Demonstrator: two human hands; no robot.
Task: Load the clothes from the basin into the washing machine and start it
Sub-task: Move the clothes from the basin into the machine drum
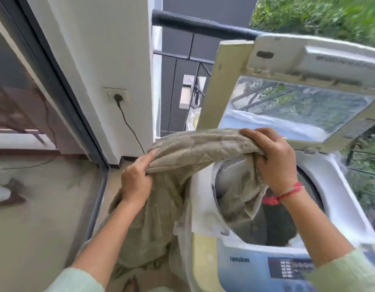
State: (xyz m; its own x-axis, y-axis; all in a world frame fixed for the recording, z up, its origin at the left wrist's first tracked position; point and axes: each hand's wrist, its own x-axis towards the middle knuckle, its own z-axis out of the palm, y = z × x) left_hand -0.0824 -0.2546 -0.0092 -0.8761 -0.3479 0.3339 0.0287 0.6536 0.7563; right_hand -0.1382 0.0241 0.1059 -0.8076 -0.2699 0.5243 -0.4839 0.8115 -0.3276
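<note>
The top-loading washing machine (321, 209) stands with its lid (298, 87) raised. A long beige towel (195, 144) stretches left to right between both grips. Beyond the right hand (273, 163), clenched on it, one end hangs into the drum; below the left hand (138, 180), pinching a fold, the rest trails outside.

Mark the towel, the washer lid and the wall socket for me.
towel (195, 144), head view, on the stretch between the hands.
washer lid (304, 104), head view, on its glass window.
wall socket (117, 96), head view, on the plug in it.
</note>
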